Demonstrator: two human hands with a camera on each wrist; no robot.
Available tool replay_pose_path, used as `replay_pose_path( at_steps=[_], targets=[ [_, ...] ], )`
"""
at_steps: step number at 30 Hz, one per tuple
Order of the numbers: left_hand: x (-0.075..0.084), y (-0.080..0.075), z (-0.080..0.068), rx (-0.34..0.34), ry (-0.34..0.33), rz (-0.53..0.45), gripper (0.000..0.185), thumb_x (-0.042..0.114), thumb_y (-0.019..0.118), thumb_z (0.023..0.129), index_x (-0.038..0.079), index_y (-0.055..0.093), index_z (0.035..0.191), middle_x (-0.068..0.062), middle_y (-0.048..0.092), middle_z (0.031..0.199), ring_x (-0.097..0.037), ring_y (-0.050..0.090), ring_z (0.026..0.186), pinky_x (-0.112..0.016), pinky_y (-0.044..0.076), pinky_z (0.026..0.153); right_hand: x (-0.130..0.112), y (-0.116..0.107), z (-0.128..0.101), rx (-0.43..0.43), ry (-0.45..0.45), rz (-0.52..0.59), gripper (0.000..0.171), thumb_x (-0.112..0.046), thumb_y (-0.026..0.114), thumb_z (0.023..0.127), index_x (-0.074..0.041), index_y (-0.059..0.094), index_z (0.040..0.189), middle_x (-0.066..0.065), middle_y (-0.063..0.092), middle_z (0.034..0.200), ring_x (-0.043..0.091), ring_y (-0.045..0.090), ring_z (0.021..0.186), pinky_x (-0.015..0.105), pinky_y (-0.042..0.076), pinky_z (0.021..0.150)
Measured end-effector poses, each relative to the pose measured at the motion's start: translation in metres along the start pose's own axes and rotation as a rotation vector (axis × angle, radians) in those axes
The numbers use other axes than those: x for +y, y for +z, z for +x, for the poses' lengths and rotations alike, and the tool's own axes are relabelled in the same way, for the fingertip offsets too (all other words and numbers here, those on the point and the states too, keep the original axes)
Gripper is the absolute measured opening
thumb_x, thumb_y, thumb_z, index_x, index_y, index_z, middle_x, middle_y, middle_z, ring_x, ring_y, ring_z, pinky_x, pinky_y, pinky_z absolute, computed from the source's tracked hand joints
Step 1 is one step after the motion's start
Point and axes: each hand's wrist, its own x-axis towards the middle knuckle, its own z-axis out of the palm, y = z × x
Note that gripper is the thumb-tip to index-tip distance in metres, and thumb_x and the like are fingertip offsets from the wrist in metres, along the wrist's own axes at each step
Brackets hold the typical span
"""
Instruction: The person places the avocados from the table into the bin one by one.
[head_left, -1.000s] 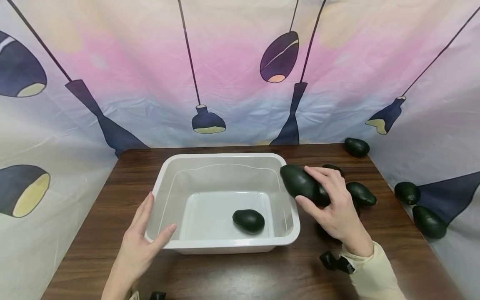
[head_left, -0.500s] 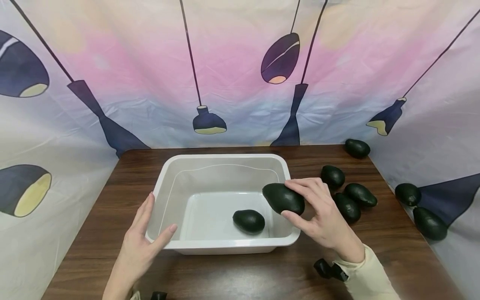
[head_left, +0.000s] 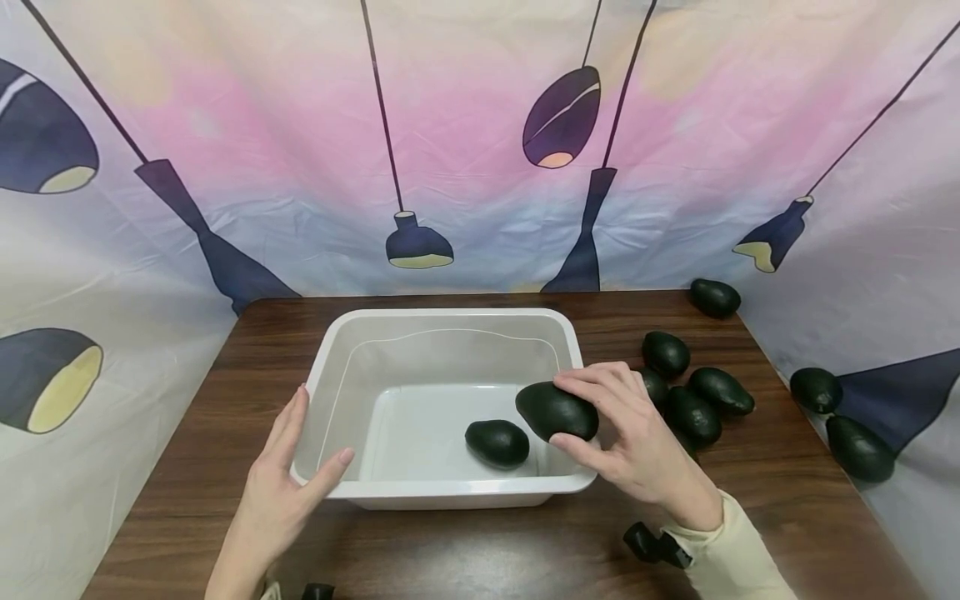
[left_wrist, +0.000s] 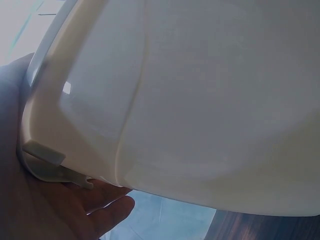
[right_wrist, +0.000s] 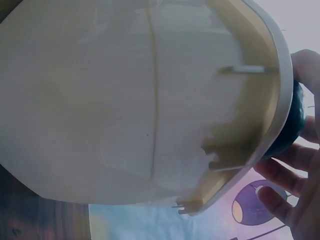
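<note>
avocado (head_left: 557,412) held over the white tub (head_left: 450,492)'s right side

right hand (head_left: 637,442) wraps its fingers round the avocado just inside the rim, above another avocado (head_left: 497,442) on the tub floor. left hand (head_left: 288,483), fingers loose, rests against the tub's near left corner, seemingly steadying it. more avocados (head_left: 693,392) wait on the worktop (head_left: 465,542).

Cream sleeve (head_left: 738,554), black wrist strap (head_left: 654,545)

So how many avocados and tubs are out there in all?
Avocados in the tub: 1
Avocado held by the right hand: 1
Avocados loose on the table: 7
White plastic tub: 1
Total: 10
</note>
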Motion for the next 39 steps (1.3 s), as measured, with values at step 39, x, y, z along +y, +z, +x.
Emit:
replay_pose_path(
  at_steps=[39],
  targets=[
    [0.0, -0.001, 0.001, -0.013, -0.01, -0.012, 0.09, 0.018, 0.076, 0.085, 0.022, 0.021, 0.156, -0.006, 0.028, 0.157, -0.032, 0.037, 0.132, -0.003, 0.024, 0.093, 0.05, -0.021, -0.038, -0.023, 0.464, -0.24, 0.052, -0.011, 0.077, 0.084, -0.005, 0.058, 0.131, 0.016, 0.047, 0.132, 0.035, 0.039, 0.117, 0.051, 0.034, 0.09]
  ],
)
